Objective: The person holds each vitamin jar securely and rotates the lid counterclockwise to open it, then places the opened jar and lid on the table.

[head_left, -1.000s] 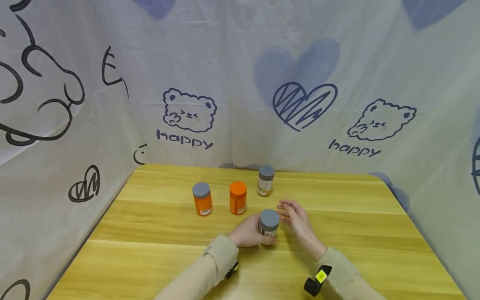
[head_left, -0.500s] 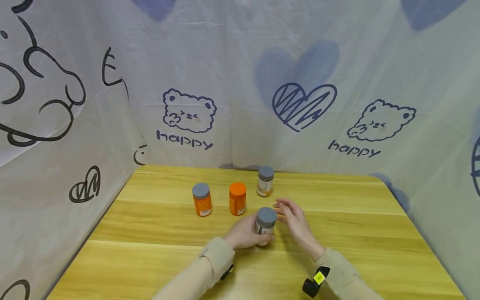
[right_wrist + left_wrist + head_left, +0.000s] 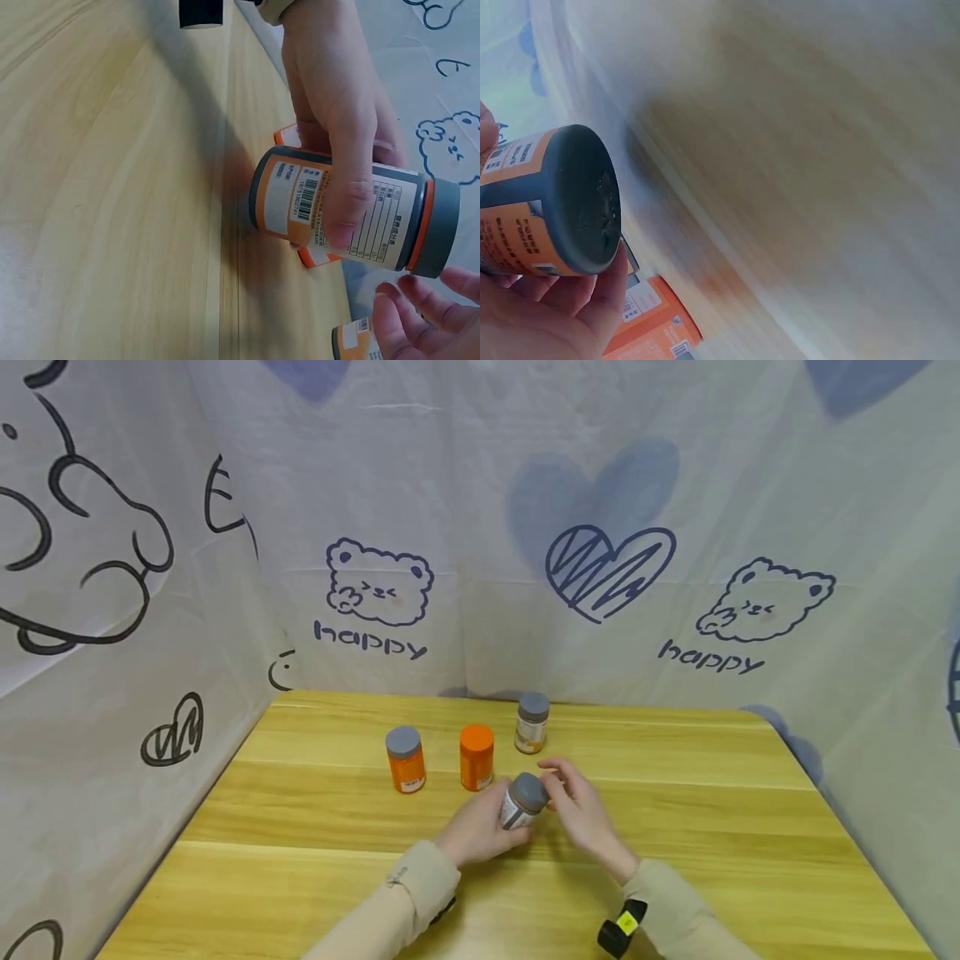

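Note:
My left hand [image 3: 474, 833] grips the body of a grey-capped supplement jar [image 3: 517, 812], which tilts with its cap toward the right. In the right wrist view the jar's white and orange label [image 3: 300, 199] with a barcode shows, the left thumb lying across it. The left wrist view shows its dark base [image 3: 589, 202], held over the table by the left hand [image 3: 540, 322]. My right hand [image 3: 581, 817] is beside the grey cap [image 3: 439, 229], its loosely bent fingertips [image 3: 386, 296] right at the cap's edge.
Behind the hands on the wooden table [image 3: 300, 877] stand an orange jar with a grey cap [image 3: 406, 764], an all-orange jar [image 3: 476, 760] and another grey-capped jar [image 3: 532, 727]. A printed cloth [image 3: 480, 510] hangs along the table's back and sides.
The jar in my left hand has gone from upright to tilted and shifted slightly left. My right hand has moved left, its fingers now at the cap.

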Motion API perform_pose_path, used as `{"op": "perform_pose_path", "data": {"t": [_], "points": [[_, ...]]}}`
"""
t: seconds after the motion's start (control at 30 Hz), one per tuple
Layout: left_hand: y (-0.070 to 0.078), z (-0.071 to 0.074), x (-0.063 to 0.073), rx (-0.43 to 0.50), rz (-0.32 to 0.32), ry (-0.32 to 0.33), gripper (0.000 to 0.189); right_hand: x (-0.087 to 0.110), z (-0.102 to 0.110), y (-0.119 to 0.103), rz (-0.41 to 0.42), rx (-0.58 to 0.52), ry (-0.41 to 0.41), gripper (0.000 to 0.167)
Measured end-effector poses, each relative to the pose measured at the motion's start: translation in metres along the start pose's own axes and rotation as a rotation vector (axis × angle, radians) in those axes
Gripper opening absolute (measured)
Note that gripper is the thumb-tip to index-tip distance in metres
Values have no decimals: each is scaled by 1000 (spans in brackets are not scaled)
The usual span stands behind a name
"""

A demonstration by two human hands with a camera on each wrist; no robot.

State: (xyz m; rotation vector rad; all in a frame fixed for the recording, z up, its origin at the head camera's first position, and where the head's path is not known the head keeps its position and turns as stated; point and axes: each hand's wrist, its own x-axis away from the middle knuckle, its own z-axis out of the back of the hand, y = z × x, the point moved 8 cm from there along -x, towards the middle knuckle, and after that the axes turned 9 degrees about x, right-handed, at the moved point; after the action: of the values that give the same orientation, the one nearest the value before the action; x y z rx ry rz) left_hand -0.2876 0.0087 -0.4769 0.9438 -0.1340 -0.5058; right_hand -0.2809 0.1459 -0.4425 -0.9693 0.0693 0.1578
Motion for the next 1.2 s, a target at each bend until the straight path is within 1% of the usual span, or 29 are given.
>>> {"op": "perform_pose_path", "data": {"t": [0.1, 0.37, 0.5, 0.6, 0.77, 1.0, 1.2], "points": [[1, 2, 0, -42, -29, 23, 46, -2, -3, -3, 19, 77, 0, 32], [2, 5, 4, -84, -47, 49, 49, -5, -15, -5, 30, 227, -23, 30], [2, 5, 7, -90, -38, 47, 50, -8, -20, -3, 27, 313, -25, 29], [0, 3, 8, -82, -11, 31, 52, -8, -23, 0, 0, 357, -33, 29], [-3, 0, 9, -79, 28, 18, 54, -9, -27, 5, -44, 387, -48, 32], [0, -4, 9, -96, 1, 17, 62, -8, -29, 10, -86, 421, -45, 38], [-2, -5, 7, -77, 16, 7, 65, -10, -28, 12, -100, 425, -32, 39]]}}
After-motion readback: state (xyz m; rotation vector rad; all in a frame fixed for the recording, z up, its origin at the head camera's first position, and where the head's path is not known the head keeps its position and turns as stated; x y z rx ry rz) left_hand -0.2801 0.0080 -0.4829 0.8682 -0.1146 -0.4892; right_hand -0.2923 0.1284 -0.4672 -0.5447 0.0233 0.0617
